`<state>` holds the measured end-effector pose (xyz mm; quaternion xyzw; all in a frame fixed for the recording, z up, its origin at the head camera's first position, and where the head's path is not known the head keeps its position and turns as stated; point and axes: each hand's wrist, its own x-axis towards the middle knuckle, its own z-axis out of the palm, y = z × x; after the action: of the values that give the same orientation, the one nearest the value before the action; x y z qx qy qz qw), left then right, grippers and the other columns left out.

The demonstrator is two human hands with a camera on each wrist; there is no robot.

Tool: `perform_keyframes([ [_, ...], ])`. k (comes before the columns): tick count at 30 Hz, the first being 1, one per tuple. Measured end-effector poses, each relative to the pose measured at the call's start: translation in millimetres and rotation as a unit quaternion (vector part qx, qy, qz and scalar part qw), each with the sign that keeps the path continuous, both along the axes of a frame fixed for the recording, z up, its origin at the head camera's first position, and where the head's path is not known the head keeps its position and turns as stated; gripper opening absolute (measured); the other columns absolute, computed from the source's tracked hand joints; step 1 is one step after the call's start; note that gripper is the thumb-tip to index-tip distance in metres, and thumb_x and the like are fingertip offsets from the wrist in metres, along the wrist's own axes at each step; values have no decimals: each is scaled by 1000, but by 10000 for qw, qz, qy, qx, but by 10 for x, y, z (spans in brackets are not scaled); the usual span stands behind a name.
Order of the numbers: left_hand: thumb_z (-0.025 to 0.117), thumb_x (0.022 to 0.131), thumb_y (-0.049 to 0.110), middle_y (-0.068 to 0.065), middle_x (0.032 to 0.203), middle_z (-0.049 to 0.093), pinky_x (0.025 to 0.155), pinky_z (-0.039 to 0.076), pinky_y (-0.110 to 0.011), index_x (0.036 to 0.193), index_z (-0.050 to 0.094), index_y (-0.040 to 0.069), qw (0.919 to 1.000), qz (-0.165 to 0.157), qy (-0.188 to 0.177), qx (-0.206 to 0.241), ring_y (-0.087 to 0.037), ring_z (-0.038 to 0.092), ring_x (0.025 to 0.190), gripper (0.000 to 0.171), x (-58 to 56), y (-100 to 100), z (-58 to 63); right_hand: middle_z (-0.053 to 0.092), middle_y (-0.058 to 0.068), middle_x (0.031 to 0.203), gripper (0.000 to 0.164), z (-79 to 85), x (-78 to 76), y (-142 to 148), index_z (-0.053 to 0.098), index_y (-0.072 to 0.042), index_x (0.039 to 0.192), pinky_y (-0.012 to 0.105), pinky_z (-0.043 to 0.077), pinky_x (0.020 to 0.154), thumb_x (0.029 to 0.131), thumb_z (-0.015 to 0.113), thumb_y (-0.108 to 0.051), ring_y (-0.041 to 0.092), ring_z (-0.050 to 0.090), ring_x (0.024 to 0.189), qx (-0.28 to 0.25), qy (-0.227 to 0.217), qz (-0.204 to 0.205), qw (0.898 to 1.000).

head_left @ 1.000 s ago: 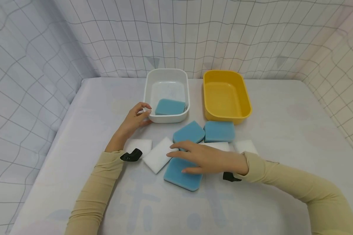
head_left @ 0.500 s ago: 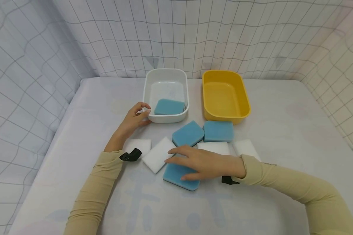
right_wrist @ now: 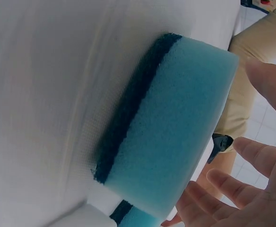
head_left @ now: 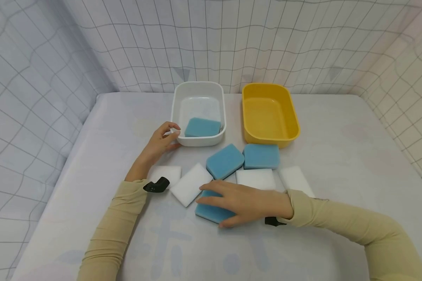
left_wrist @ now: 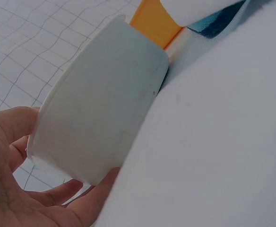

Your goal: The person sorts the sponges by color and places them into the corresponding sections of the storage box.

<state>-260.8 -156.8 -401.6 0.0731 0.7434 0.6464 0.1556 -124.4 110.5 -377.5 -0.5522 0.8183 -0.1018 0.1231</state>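
My left hand grips the near left corner of a white plastic tub. In the left wrist view its thumb lies at the rim and its fingers curl along the outer wall. One blue sponge lies inside this tub. Fingers spread, my right hand hovers over another blue sponge on the table and hides part of it. The right wrist view shows that sponge's dark scouring layer face down, with the thumb and fingertips close above its top.
A yellow tub stands right of the white one. Two more blue sponges lie in front of the tubs. Several white sponge pads are scattered around them. A gridded cloth hangs behind the table.
My right hand has moved slightly toward the near edge and lower over the near blue sponge, with its thumb now at the sponge's near edge. The left hand stays at the white tub.
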Motion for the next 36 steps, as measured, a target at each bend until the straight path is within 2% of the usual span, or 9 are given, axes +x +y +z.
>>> perform_keyframes([
  [8, 48, 98, 24, -14, 140, 20, 103, 43, -44, 117, 41, 10, 10000, 15, -44, -9, -31, 36, 130, 24, -6, 2, 4, 26, 8, 151, 76, -6, 29, 6, 30, -21, 145, 32, 38, 110, 83, 65, -49, 19, 33, 134, 115, 141, 51, 9998],
  [13, 48, 98, 23, -13, 138, 21, 103, 43, -44, 114, 42, 13, 9999, 20, -94, 49, -31, 36, 130, 20, -6, 0, 3, 24, 8, 152, 76, 5, 48, 15, 30, -23, 145, 33, 39, 110, 84, 64, -50, 20, 32, 135, 259, -3, -79, 9996],
  [21, 48, 98, 27, -10, 136, 24, 101, 46, -39, 111, 44, 20, 10000, 13, -20, -44, -28, 38, 128, 16, -13, -1, -18, 24, 7, 154, 77, 1, 86, 29, 29, -23, 146, 33, 41, 107, 83, 63, -53, 20, 37, 132, 515, 144, -182, 9984],
  [28, 49, 97, 28, -9, 136, 23, 98, 48, -35, 110, 45, 22, 10000, 24, -5, -81, -27, 38, 127, 14, -25, -2, -24, 23, 12, 153, 78, 8, 110, 40, 26, -27, 147, 35, 42, 107, 83, 65, -49, 22, 37, 134, 616, -177, -431, 9970],
  [36, 49, 97, 26, -9, 135, 25, 97, 49, -34, 109, 45, 22, 10000, 38, -26, -21, -27, 39, 128, 13, -25, 1, -32, 34, 12, 148, 77, 28, 129, 47, 24, -33, 147, 34, 46, 102, 84, 65, -48, 21, 43, 128, 801, -338, -693, 9938],
])
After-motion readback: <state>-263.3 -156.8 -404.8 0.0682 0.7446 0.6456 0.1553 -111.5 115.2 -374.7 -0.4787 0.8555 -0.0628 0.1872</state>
